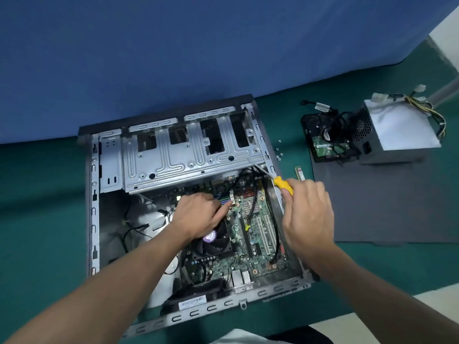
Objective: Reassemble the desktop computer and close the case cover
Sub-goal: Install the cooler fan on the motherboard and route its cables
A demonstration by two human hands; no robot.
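The open computer case [94, 219] lies flat on a green table, its green motherboard [258, 234] exposed. My left hand [198, 217] rests over the black CPU fan [216, 242], its fingers reaching to a small part on the board near the memory slots. My right hand [308, 214] grips a yellow-handled screwdriver [282, 183] at the case's right wall; its metal shaft points up and left toward the silver drive cage [178, 155]. The dark grey case cover [387, 204] lies flat to the right of the case.
A silver power supply [397, 132] with its cable bundle stands on the cover's far end, beside a hard drive [325, 145] under black cables. A memory stick [299, 173] and small loose screws [279, 152] lie between case and cover. A blue wall rises behind.
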